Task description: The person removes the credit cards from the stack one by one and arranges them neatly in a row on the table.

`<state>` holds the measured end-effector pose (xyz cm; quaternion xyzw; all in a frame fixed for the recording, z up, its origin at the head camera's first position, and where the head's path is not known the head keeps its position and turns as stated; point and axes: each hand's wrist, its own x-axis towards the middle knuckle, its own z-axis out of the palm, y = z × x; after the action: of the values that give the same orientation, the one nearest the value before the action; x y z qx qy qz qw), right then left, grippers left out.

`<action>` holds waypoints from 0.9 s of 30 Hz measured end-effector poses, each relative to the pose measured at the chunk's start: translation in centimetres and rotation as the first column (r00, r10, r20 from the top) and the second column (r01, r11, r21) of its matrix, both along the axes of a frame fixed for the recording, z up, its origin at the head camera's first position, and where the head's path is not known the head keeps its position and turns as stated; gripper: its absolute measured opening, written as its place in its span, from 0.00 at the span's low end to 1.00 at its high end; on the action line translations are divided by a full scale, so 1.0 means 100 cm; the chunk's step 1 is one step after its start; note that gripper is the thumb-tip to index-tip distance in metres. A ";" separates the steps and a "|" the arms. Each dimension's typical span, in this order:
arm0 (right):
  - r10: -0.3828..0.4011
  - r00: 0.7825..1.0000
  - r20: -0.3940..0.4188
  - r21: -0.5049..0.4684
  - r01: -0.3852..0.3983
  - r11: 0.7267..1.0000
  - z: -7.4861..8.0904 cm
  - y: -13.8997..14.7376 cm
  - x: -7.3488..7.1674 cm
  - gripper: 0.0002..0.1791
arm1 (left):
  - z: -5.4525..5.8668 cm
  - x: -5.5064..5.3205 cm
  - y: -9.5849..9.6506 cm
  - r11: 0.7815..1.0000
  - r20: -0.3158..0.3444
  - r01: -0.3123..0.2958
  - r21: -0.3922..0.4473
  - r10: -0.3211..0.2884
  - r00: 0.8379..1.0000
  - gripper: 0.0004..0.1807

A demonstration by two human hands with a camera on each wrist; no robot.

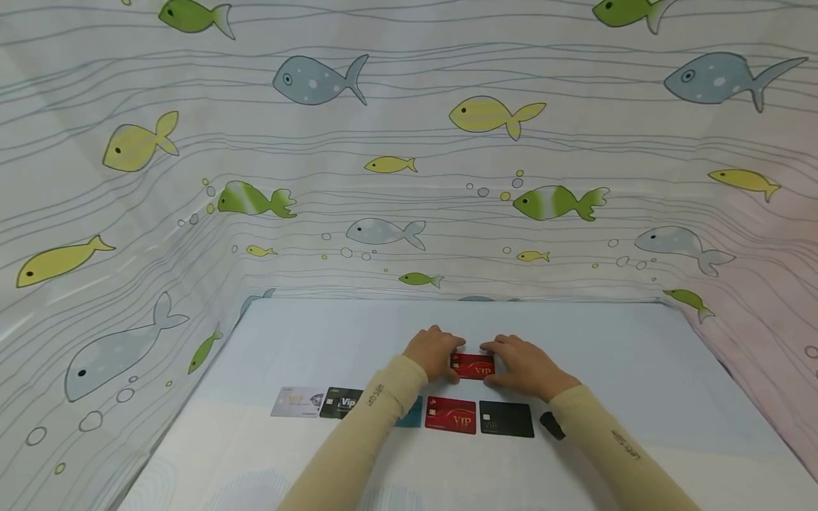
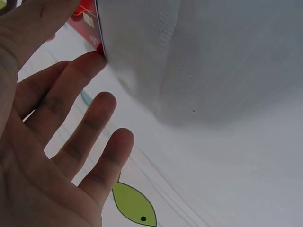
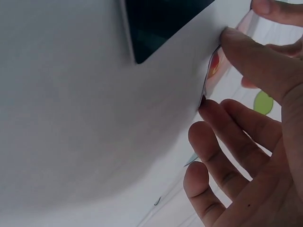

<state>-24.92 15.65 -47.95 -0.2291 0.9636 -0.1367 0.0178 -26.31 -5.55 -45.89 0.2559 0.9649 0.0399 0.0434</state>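
A red VIP card is held between both hands in the head view, its printed face toward me. My left hand pinches its left end, thumb at the lower corner and a finger near the upper one. At the opposite end, my right hand grips the card in the same way. The left wrist view shows the card nearly edge-on at the fingertips, the other fingers spread. In the right wrist view the card looks slightly bowed between thumb and finger.
Nearer me lies a row of cards: silver, black with "Vip", teal partly under the left sleeve, a second red card, and a dark one. A black object shows beside the right sleeve. Fish-printed cloth surrounds the table.
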 end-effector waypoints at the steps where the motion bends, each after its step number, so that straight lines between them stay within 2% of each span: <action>1: 0.000 1.000 0.002 -0.005 0.000 1.000 0.001 -0.001 0.000 0.35 | 0.000 0.000 0.000 1.000 -0.001 0.001 0.000 -0.001 1.000 0.37; 13: -0.002 1.000 0.024 -0.008 0.002 1.000 -0.001 -0.001 -0.001 0.36 | 0.001 0.003 -0.001 1.000 -0.008 0.022 -0.018 -0.022 1.000 0.33; 21: 0.000 0.999 0.048 -0.014 0.000 1.000 0.000 0.000 -0.001 0.36 | 0.004 0.002 0.000 0.999 0.026 0.035 -0.014 -0.035 0.999 0.32; 27: 0.013 0.997 0.078 -0.035 -0.011 0.999 0.001 0.000 -0.002 0.37 | 0.002 -0.003 0.001 0.999 0.049 0.041 -0.026 -0.039 0.998 0.31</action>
<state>-25.12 15.61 -47.81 -0.2297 0.9583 -0.1620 0.0521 -26.63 -5.49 -45.71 0.2734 0.9587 0.0321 0.0711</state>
